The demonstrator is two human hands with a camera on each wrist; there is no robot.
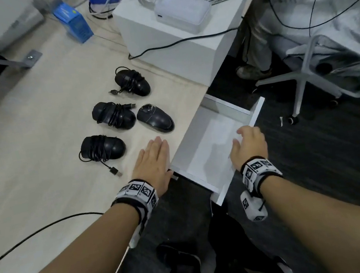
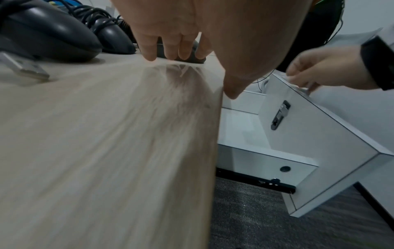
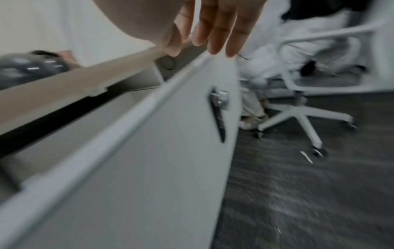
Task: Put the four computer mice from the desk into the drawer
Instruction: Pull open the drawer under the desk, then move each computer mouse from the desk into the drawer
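Observation:
Four black mice lie on the pale wooden desk (image 1: 38, 156). Three are wrapped in their cables: the far one (image 1: 132, 83), the middle one (image 1: 113, 115) and the near one (image 1: 103, 147) (image 2: 49, 38). The fourth mouse (image 1: 155, 118), without a wrapped cable, lies nearest the desk edge. My left hand (image 1: 153, 159) (image 2: 181, 33) rests flat on the desk, fingers straight, just short of that fourth mouse. The white drawer (image 1: 256, 111) (image 2: 319, 134) (image 3: 149, 168) stands pulled out, nothing inside it. My right hand (image 1: 250, 142) (image 3: 213, 33) (image 2: 324, 70) is at the top edge of the drawer front, fingers extended, holding nothing.
A white box (image 1: 176, 51) carrying a power bank and a phone stands on the desk behind the mice. A blue carton (image 1: 74, 21) sits at the back. A black cable (image 1: 48, 226) crosses the near desk. A white office chair (image 1: 317, 66) and someone's leg (image 1: 253, 40) are right of the drawer.

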